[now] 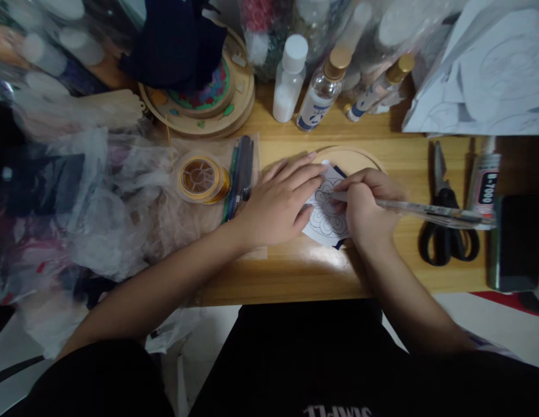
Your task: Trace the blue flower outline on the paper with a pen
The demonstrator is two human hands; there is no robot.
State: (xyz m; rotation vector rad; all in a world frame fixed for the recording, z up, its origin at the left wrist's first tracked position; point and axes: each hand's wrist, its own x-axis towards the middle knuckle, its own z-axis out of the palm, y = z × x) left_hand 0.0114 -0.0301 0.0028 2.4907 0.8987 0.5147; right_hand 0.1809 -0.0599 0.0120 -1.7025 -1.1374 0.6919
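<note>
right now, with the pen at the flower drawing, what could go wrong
The paper might slip if the left hand, which covers only one side, eases off. The pen in the right hand overlaps the scissors in this view, so a wide swing might bump them, though the height gap can't be judged.

black short-sleeved top [338,389], pale block lettering [337,412] across the front, partly cut off, forearms [173,284] bare

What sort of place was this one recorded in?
Probably a craft workspace, judging by the white paper sheet with a line-drawn flower, the round plastic spool wound in golden yellow and the black-handled metal scissors.
</note>
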